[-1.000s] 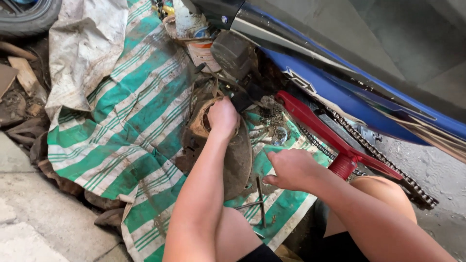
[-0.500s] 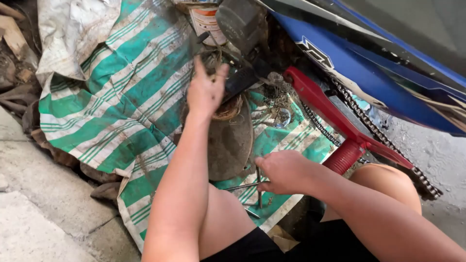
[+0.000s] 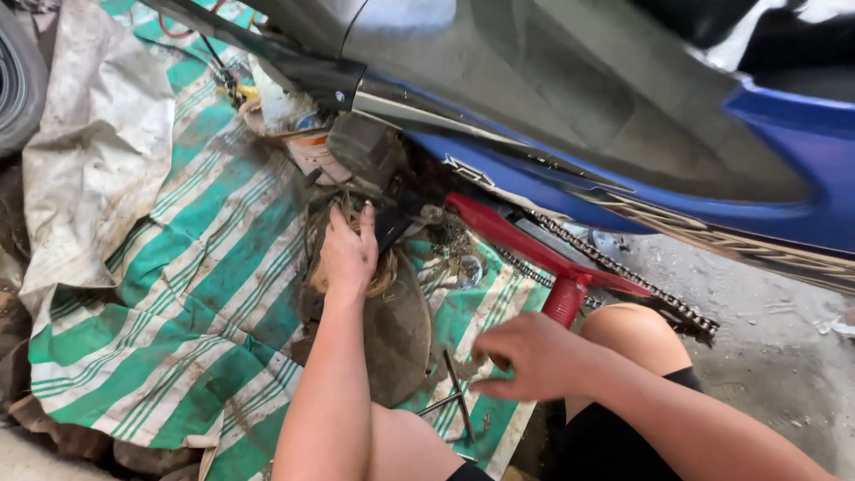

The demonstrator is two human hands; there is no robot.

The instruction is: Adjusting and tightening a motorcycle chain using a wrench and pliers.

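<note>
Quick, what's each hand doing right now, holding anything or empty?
Left hand: open, fingers spread, resting on the dark round part under the motorbike; grips nothing.
Right hand: fingers curled above the thin metal tool; cannot tell whether it holds anything.

It was a rough motorcycle repair spot on the ground, shown by the blue motorcycle (image 3: pixel 623 134) with its exposed drive chain (image 3: pixel 623 276), a worn tyre (image 3: pixel 18 80) and a grimy green-striped tarp (image 3: pixel 178 294) over bare concrete floor (image 3: pixel 775 356).
</note>
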